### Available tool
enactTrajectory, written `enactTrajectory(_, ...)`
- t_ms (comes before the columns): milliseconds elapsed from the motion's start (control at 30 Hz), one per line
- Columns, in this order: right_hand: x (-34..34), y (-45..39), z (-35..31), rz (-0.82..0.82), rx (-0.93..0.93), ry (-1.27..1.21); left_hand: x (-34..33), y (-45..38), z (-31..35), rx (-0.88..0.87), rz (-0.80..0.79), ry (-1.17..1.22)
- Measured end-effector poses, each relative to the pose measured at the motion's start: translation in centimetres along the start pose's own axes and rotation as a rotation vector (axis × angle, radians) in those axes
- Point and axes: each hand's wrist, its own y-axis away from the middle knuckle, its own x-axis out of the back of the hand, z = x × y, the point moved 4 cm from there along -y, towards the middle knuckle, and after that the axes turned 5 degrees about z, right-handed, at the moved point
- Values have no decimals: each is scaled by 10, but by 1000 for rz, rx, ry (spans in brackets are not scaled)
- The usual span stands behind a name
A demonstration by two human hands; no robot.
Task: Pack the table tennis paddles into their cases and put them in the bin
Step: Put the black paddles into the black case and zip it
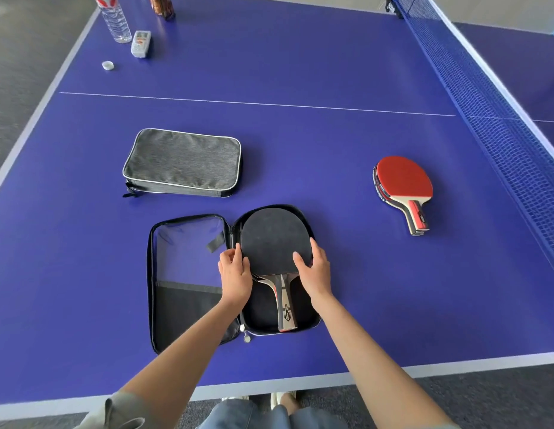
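Item: black paddle [271, 243] lying in the open case [189, 283] on the surface, my left hand [235, 274] and right hand [314, 270] spread flat against its edges, clamping nothing; risk: zip snagging if blade sits askew.

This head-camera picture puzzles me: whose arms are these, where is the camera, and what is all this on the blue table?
No machine here: a person wears a camera on the head, looking down at their own bare arms. The left hand and right hand press on either edge of a black paddle, settling it into an open black case that lies unzipped on the table tennis table. Neither hand lifts anything. Behind sits a closed grey case. To the right lies a red paddle, seemingly stacked on another, near the net. At the far left corner stand a water bottle, a small box and a cap. No bin is visible.
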Motion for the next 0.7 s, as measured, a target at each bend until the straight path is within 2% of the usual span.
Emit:
enactTrajectory(200, 4, -2, -3, -29, 55, 86, 14, -1, 1, -25, -50, 28)
enactTrajectory(267, 1, 4, -9, -4, 168, 184, 36, -6, -2, -88, 39, -16)
enactTrajectory(333, -5, 10, -18, 32, 355, 324, 64, -15, -12, -125, 175, -193)
enactTrajectory(400, -15, 13, -22, 19, 443, 414, 91, -22, -26, -32, 259, -373)
enactTrajectory(500, -24, 15, -19, 35, 429, 500, 117, -26, -46, 133, 242, -445)
enactTrajectory(600, -27, 15, -18, 63, 437, 506, 126, -22, -56, 262, 231, -396)
enactTrajectory(700, -27, 14, -17, 68, 439, 496, 129, -17, -57, 271, 259, -218)
